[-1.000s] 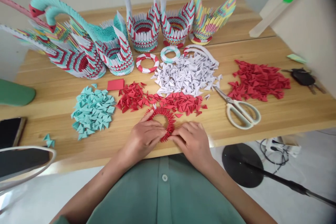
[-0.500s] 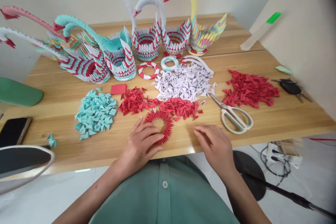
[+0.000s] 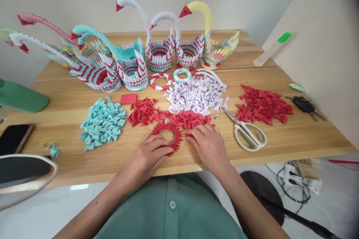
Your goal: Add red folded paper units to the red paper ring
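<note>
A red ring of folded paper pieces (image 3: pixel 177 138) lies on the table near its front edge, with one pale piece standing out at its far side. My left hand (image 3: pixel 151 151) is closed lightly on the ring's left and near side, fingers bent over it. Just right of the ring, my right hand (image 3: pixel 209 143) reaches down with bent fingers. A small red folded paper piece (image 3: pixel 188 134) is at its thumb and fingertips. Loose red pieces (image 3: pixel 186 118) lie beyond both hands, against a heap of white pieces (image 3: pixel 196 95).
Scissors (image 3: pixel 248 134) and another red heap (image 3: pixel 265 104) lie at right, near keys (image 3: pixel 304 104). Left are turquoise pieces (image 3: pixel 103 123), a red paper stack (image 3: pixel 128 99), a phone (image 3: pixel 15 138) and a green bottle (image 3: pixel 24 97). Paper swans (image 3: pixel 131 69) line the back.
My right hand has moved left and away from me, from the table's front edge to the loose red piece by the ring. My left hand stays on the ring. The view has tilted slightly.
</note>
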`<state>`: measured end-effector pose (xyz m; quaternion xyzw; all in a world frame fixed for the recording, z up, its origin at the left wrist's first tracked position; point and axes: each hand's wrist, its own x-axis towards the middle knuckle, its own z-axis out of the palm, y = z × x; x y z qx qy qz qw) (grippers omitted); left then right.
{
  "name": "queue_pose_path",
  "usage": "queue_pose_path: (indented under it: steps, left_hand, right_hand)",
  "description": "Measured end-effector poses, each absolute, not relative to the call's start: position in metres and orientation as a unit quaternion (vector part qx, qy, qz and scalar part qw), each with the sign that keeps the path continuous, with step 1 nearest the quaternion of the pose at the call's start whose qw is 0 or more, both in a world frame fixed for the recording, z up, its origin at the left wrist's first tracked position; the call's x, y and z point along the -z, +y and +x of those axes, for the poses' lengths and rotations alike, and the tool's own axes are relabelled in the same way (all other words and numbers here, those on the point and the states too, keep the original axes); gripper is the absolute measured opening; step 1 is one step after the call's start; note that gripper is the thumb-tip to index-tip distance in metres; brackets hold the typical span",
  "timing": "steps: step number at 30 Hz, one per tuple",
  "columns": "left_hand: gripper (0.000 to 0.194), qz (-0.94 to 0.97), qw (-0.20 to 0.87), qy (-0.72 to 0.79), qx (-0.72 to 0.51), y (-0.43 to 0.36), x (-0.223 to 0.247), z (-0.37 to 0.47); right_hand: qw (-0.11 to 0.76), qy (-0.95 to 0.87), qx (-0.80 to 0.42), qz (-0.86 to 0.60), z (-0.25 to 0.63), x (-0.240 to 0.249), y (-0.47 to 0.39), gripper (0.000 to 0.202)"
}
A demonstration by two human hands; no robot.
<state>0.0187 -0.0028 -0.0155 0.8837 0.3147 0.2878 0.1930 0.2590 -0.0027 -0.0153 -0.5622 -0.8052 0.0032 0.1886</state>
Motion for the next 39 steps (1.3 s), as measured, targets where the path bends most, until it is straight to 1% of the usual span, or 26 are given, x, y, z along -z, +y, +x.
queue_pose_path:
  steps: [3,6,8,11,14,17,21,26,29,35,39]
  left_hand:
    - [0.018,0.879,0.191,0.319,-0.297,-0.004,0.012,0.015]
    - [0.018,0.868,0.197,0.313,-0.332,-0.005,0.004,0.019]
    - [0.018,0.859,0.213,0.302,-0.353,-0.006,-0.002,0.027]
    - [0.015,0.85,0.244,0.291,-0.365,-0.005,-0.01,0.04]
    - [0.01,0.841,0.266,0.287,-0.373,-0.003,-0.016,0.052]
    - [0.008,0.832,0.28,0.281,-0.387,-0.003,-0.019,0.059]
    - [0.008,0.822,0.296,0.281,-0.398,-0.005,-0.023,0.063]
    - [0.017,0.785,0.337,0.313,-0.415,-0.007,-0.025,0.06]
    - [0.017,0.762,0.35,0.326,-0.436,-0.007,-0.023,0.056]
    - [0.021,0.795,0.3,0.31,-0.427,-0.007,-0.021,0.057]
    - [0.022,0.814,0.273,0.308,-0.411,-0.009,-0.02,0.059]
  right_hand:
    - [0.193,-0.807,-0.013,-0.559,0.261,0.017,-0.007,0.009]
    - [0.22,-0.806,-0.027,-0.549,0.263,0.02,-0.014,0.012]
    - [0.263,-0.799,-0.046,-0.539,0.262,0.018,-0.019,0.011]
    - [0.344,-0.754,-0.115,-0.547,0.261,0.008,-0.03,0.001]
    - [0.38,-0.72,-0.171,-0.554,0.259,-0.008,-0.041,0.008]
    - [0.381,-0.731,-0.178,-0.538,0.256,-0.019,-0.047,0.01]
    - [0.37,-0.756,-0.157,-0.517,0.251,-0.02,-0.049,0.011]
    - [0.403,-0.743,-0.171,-0.507,0.25,-0.018,-0.051,0.02]
    - [0.415,-0.733,-0.174,-0.51,0.251,-0.02,-0.053,0.017]
    - [0.403,-0.755,-0.132,-0.501,0.245,-0.023,-0.053,0.009]
    - [0.37,-0.774,-0.117,-0.501,0.241,-0.022,-0.052,0.012]
